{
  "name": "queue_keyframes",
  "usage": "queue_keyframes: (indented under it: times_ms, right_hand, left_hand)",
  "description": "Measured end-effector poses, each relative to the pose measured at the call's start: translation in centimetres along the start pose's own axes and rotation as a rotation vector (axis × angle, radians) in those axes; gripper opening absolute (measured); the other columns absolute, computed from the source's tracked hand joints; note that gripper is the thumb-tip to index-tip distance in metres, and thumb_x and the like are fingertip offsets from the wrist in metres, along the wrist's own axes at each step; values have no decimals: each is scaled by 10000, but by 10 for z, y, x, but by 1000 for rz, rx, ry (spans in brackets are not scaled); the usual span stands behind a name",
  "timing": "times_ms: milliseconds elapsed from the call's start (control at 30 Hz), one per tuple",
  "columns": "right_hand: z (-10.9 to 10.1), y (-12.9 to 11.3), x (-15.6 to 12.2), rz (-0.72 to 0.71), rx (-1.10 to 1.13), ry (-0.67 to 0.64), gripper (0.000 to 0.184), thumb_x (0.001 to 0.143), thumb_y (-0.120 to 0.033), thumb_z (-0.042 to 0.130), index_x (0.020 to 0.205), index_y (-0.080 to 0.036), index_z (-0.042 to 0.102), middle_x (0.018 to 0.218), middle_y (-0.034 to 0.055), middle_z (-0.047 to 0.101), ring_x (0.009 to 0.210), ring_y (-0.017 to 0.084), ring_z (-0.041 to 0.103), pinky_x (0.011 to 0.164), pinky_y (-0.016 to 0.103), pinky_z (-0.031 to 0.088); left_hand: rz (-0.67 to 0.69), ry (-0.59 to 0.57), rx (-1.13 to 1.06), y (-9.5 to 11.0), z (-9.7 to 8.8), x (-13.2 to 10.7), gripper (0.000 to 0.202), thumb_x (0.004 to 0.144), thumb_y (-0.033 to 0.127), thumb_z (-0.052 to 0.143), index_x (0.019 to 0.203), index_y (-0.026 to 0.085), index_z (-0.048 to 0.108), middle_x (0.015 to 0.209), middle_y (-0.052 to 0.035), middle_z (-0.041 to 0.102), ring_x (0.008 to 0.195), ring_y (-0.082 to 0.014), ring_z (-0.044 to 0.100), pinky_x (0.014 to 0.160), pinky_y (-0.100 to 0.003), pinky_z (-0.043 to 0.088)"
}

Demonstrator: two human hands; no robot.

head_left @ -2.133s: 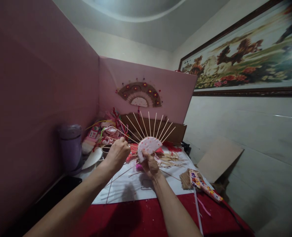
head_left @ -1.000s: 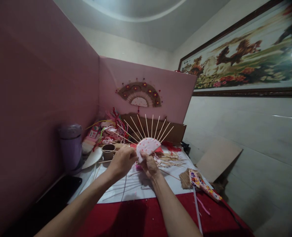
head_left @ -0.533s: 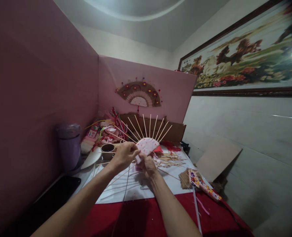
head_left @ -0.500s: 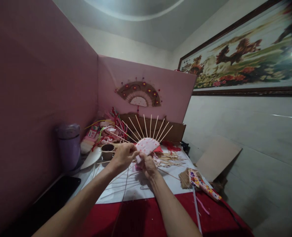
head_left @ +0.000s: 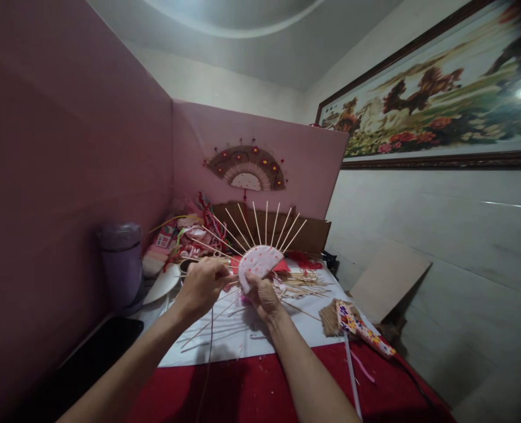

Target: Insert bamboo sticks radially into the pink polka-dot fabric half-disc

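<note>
Red cloth (head_left: 330, 376) under white paper (head_left: 312, 332) forms the work surface. Right hand (head_left: 265, 296) grasps the stick fan (head_left: 261, 261) at its lower edge; left hand (head_left: 204, 285), beside it, pinches a brown cord (head_left: 210, 341) hanging below. Loose sticks (head_left: 306, 287) lie right of the grip.

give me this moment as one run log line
right grip: holds dotted half-round fan base; left grip: near its sticks, hold unclear; thin cord: hangs below left grip; rear: decorated fan on pink panel
</note>
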State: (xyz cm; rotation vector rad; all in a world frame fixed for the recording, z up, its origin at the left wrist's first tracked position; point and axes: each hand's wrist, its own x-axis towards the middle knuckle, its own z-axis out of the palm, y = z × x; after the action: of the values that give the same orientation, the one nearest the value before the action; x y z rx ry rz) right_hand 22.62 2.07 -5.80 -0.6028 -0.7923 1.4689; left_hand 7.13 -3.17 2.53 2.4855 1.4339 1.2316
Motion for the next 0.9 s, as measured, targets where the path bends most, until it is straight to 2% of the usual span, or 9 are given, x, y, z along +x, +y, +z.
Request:
queue_keyframes:
  times_ms: [200,400,500,600,700,767,833,900]
  right_hand:
    - [-2,-1,1,1,36,-22,192,599,-199,706,749,-146,601,697,-7,663,582,103,578,511,203,452]
    - [-5,-4,3,16,66,-6,184,592,-166,704,745,-149,603,680,-17,667,544,93,576,491,199,467]
    - [-6,-7,3,11,87,-22,162,592,-141,699,718,-156,598,683,-19,670,593,93,599,544,192,488]
    - [-8,-11,2,22,109,-61,182,609,-134,693,766,-164,606,718,-22,677,617,95,609,558,194,496]
    - [-10,-14,1,38,130,-99,195,628,-128,681,805,-166,608,745,-23,682,613,93,610,556,194,496]
    - [-11,-15,1,46,140,-124,191,632,-121,675,805,-161,606,758,-19,684,629,97,614,580,202,502]
    - [-11,-16,0,55,140,-137,195,634,-120,673,813,-158,606,766,-14,687,638,104,617,602,217,508]
    - [-12,-17,1,52,141,-125,203,634,-118,671,822,-161,605,760,-18,688,634,104,617,617,226,511]
  left_hand:
    - [31,38,257,-8,-9,1,138,743,204,535,626,191,606,685,-37,630,735,-202,506,668,-337,317]
    - [136,123,516,-15,-38,2,188,803,215,472,704,195,630,768,-49,660,828,-240,503,782,-427,282]
    - [133,147,605,-24,-48,4,205,802,216,467,708,202,648,772,-52,669,846,-249,509,820,-449,269]
    - [83,159,614,-36,-53,6,202,789,233,483,689,219,657,782,-45,682,862,-257,523,835,-462,267]
    - [-33,155,531,-49,-54,9,182,764,252,505,709,228,677,807,-49,695,851,-264,553,789,-433,321]
    - [-143,147,392,-57,-54,12,176,738,231,516,743,222,693,806,-61,699,801,-254,583,729,-388,372]
    - [-277,167,115,-64,-52,12,148,683,205,559,740,200,696,757,-65,698,725,-229,605,659,-336,414]
    - [-413,212,-315,-70,-50,12,112,607,175,618,699,172,681,699,-56,688,671,-204,616,631,-304,450]
